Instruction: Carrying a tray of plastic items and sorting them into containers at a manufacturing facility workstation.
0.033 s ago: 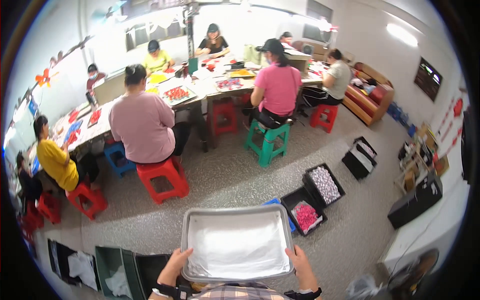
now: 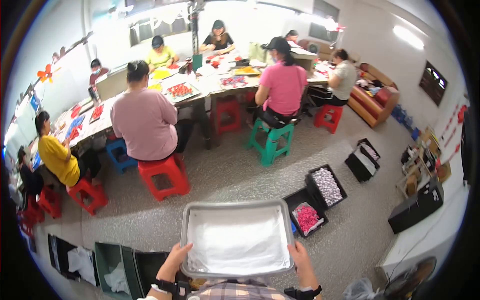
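A shallow grey rectangular tray is held level in front of my body. Its bottom is lined with a white sheet, and nothing lies on the sheet. My left hand grips the tray's left side, thumb over the rim. On the opposite side, my right hand holds the rim the same way. The fingers under the tray are hidden from view. Dark bands circle both wrists.
Ahead, several people sit on red and green stools along a long worktable with small red pieces. Black crates of pink and whitish pieces stand on the floor at right. At lower left are more crates; a fan stands lower right.
The view has shifted slightly, so the room sits a little further right. The tray rides slightly higher and hides more of a blue thing behind it. Both hands keep their hold.
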`<state>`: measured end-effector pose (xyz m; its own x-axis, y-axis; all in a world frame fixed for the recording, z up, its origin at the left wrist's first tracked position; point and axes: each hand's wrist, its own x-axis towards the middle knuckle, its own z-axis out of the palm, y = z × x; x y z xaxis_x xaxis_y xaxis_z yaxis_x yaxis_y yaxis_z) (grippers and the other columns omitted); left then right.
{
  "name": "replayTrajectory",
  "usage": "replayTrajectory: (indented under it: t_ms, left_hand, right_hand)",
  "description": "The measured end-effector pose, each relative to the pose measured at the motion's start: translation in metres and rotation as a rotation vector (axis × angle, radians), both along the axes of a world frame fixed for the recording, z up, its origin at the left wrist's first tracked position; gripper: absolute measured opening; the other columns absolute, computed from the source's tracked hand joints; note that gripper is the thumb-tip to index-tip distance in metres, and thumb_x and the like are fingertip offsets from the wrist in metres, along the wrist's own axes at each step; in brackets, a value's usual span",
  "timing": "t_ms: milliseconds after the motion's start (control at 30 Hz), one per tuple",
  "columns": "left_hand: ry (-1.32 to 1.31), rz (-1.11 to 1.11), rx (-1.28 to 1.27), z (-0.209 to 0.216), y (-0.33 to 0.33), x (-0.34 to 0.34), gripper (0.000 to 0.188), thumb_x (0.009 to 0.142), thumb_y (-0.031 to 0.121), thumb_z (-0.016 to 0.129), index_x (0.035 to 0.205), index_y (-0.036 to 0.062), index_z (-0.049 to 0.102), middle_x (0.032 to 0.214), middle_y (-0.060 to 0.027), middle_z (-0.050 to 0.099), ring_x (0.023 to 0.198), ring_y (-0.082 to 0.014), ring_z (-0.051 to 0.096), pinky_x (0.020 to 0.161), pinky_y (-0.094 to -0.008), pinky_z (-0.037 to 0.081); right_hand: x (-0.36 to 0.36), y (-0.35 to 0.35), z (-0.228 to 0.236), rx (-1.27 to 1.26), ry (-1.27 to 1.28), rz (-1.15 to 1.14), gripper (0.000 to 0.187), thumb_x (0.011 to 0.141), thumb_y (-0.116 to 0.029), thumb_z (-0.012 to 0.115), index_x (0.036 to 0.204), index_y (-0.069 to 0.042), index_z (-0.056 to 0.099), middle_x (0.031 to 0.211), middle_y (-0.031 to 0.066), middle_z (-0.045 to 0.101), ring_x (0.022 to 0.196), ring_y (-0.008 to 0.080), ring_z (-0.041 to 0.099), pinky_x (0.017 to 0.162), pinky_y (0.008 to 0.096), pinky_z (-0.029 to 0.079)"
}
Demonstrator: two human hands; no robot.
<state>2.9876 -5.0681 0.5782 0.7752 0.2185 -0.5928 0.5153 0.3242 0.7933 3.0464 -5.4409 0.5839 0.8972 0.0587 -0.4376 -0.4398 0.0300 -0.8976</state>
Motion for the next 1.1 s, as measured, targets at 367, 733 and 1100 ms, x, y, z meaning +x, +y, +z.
replayTrajectory:
  t_ms: [367, 733, 1100]
  left_hand:
    - [0.019, 0.076, 0.065, 0.015, 0.061, 0.282, 0.038, 0.082, 0.026, 0.06, 0.107, -0.0022, 0.054, 0.091, -0.0088, 0.06, 0.081, -0.0159, 0.058, 0.07, -0.0292, 0.047]
    - [0.062, 0.154, 0.113, 0.011, 0.126, 0.501, 0.039, 0.083, 0.025, 0.058, 0.109, -0.0044, 0.053, 0.097, -0.0102, 0.059, 0.085, -0.0164, 0.057, 0.076, -0.0299, 0.045]
    - [0.123, 0.214, 0.142, -0.039, 0.242, 0.737, 0.047, 0.08, 0.027, 0.06, 0.113, -0.0056, 0.049, 0.102, -0.0125, 0.058, 0.092, -0.0187, 0.055, 0.08, -0.0314, 0.043]
  right_hand:
    - [0.35, 0.027, -0.026, 0.399, 0.015, 0.259, 0.073, 0.076, -0.049, 0.06, 0.121, 0.005, 0.039, 0.114, 0.01, 0.052, 0.103, 0.0191, 0.051, 0.089, 0.0308, 0.039]
    - [0.667, 0.139, -0.005, -0.127, 0.163, 0.485, 0.057, 0.076, -0.038, 0.064, 0.11, 0.005, 0.048, 0.088, 0.0064, 0.057, 0.072, 0.0119, 0.051, 0.06, 0.0235, 0.039]
    - [0.873, 0.273, 0.024, -0.075, -0.008, 0.42, 0.037, 0.077, -0.018, 0.058, 0.106, 0.006, 0.052, 0.095, 0.0077, 0.058, 0.081, 0.0138, 0.055, 0.073, 0.0269, 0.044]
